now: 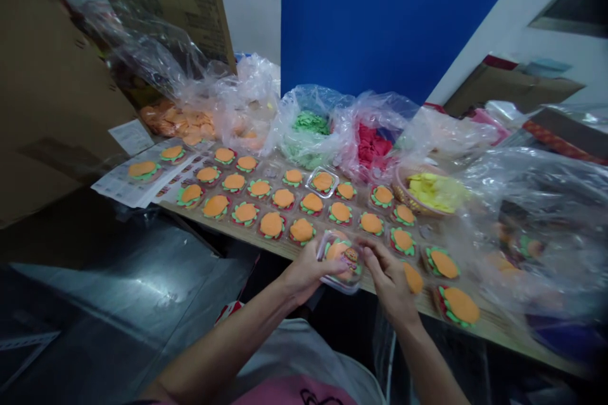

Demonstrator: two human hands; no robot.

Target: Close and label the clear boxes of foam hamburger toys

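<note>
The left hand (304, 273) and the right hand (388, 278) met over the near edge of the counter (494, 328), both closed around one clear plastic case (342, 261). The left hand's fingers gripped the case's left side from below; the right hand's fingertips pinched its right rim. Inside the case sat a toy burger (338, 252), orange on top with a green frill, with a small printed sticker on it.

Just beyond the hands, rows of loose toy burgers (272, 225) lay flat on the counter, running away to the left hand's side and onto some printed sheets (124, 185). One more burger further out sat in a second clear case (322, 181). To the right hand's side lay a few more burgers, the nearest (460, 305) by the counter's edge.

Further off stood open plastic bags: orange pieces (180, 121), green pieces (310, 123), red pieces (372, 144), and a basket of yellow pieces (436, 192). Cardboard boxes (52, 76) rose on the left hand's side.
</note>
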